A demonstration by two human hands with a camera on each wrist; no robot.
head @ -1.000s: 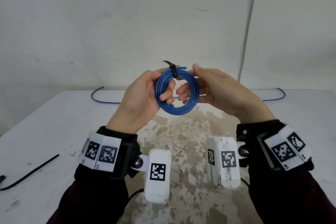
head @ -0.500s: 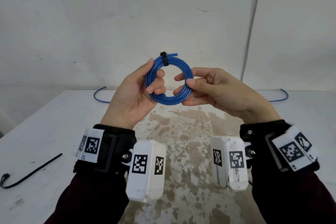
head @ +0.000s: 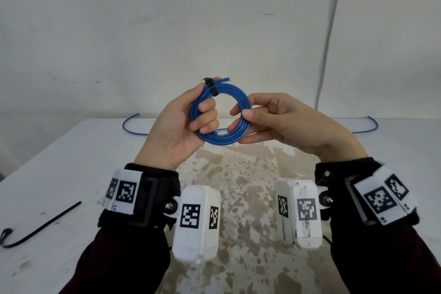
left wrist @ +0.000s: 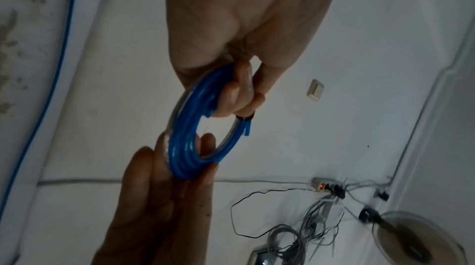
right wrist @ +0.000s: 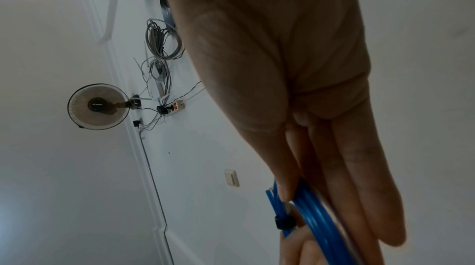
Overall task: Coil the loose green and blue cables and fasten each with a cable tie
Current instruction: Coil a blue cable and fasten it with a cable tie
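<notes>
Both hands up over the table [head: 59,162], well off its edges. Left hand [head: 177,124] curls round the blue coil [head: 220,138] on one side, right hand [head: 286,124] pinches the other. Neat ring, facing the head camera, black tie [head: 212,87] and cut ends on top.

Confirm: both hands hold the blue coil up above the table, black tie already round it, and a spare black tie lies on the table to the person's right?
One detail is off. The spare black tie lies on the table to the person's left, as the head view shows. The rest holds: left hand and right hand hold the blue coil up, black tie round it.
</notes>
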